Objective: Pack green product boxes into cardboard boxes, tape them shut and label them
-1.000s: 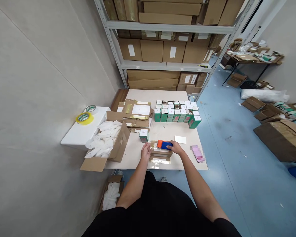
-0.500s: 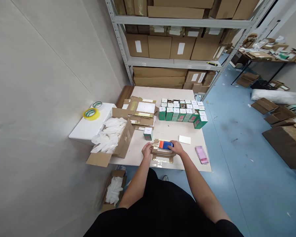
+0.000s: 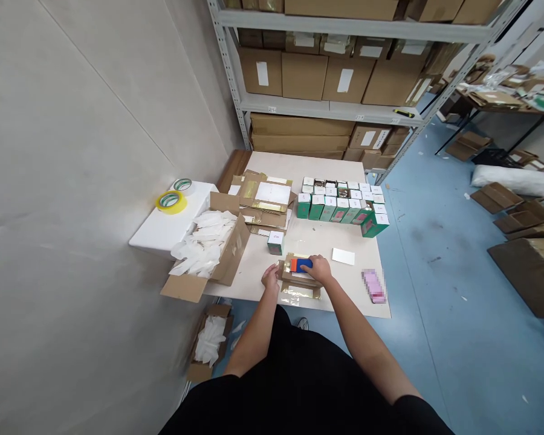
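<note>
A small cardboard box (image 3: 303, 280) with strips of tape lies near the front edge of the table. My right hand (image 3: 318, 269) is closed round a blue object with an orange end (image 3: 301, 265), held against the top of the box; its exact kind is not clear. At the left end of the box, my left hand (image 3: 271, 277) has its fingers closed on the box's edge. A small green-and-white carton (image 3: 275, 243) stands just beyond the left hand. To the right of the box lies a white card or flat pack (image 3: 343, 256).
Rows of green-and-white cartons (image 3: 342, 208) stand at the back right of the table (image 3: 308, 158). Flattened cardboard (image 3: 272, 193) lies back left. An open box of white packing material (image 3: 208, 241) and tape rolls (image 3: 171, 202) are left. A pixelated pink item (image 3: 373, 286) lies right.
My right hand has shifted slightly left over the blue-and-orange object, covering more of it. The left hand stays at the box's left end. The whole view has shifted slightly.
</note>
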Action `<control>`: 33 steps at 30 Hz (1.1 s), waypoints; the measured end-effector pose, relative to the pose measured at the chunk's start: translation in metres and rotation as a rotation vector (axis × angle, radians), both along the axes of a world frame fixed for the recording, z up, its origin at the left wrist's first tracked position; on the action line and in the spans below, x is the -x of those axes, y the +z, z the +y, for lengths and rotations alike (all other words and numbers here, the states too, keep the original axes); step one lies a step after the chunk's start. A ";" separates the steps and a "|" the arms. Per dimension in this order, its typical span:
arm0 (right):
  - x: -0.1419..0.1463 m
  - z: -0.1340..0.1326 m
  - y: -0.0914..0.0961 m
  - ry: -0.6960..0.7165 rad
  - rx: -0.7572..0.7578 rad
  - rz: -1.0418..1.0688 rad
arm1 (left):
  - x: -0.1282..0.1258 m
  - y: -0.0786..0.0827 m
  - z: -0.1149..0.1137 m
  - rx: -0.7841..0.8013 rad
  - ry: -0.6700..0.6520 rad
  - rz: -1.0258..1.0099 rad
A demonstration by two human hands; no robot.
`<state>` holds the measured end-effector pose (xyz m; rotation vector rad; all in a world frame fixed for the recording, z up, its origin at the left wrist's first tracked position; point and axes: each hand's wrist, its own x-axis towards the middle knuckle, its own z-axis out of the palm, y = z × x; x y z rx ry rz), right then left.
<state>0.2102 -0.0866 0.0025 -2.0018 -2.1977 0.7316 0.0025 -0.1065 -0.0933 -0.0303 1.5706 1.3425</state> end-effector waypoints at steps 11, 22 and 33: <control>0.012 0.002 -0.002 0.002 0.013 -0.087 | -0.007 -0.009 0.016 0.083 -0.182 -0.042; 0.017 0.010 0.002 -0.061 0.076 -0.079 | 0.027 0.028 0.019 -0.347 -0.817 0.303; 0.016 0.014 -0.001 0.014 0.158 -0.120 | 0.028 0.023 0.045 -0.249 -1.296 0.663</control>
